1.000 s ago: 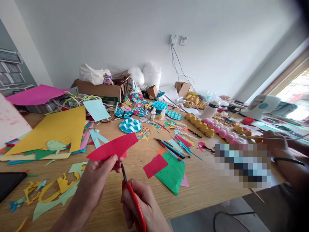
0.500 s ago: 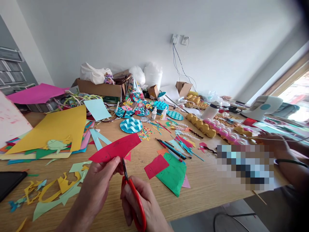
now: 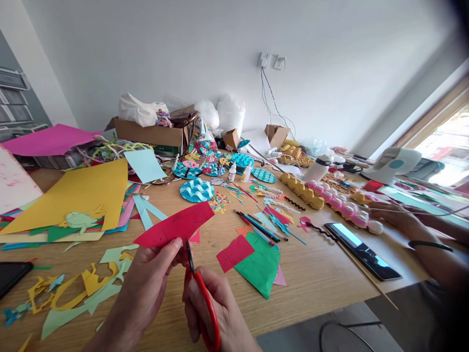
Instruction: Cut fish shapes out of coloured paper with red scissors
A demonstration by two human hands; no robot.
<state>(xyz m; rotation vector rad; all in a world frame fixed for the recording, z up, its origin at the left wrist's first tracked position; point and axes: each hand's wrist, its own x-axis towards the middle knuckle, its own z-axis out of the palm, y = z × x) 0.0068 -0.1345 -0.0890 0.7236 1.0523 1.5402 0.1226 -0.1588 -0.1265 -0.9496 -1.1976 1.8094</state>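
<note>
Head cam, our L hand (image 3: 152, 271) pinching red paper (image 3: 172, 226), R hand (image 3: 224, 300) gripping scissors (image 3: 207, 299), box (image 3: 148, 132) w/ white bag (image 3: 137, 111) poking out.

I had the long, taper-ended piece of red paper (image 3: 172, 225) raised and slanting upward to the right on my feed, small dark marks on its face. My red-handled scissors with dark metal blades (image 3: 201, 289) pointed forward, blades nearly together, tips by the paper's lower edge; I couldn't tell whether they touched.
</note>
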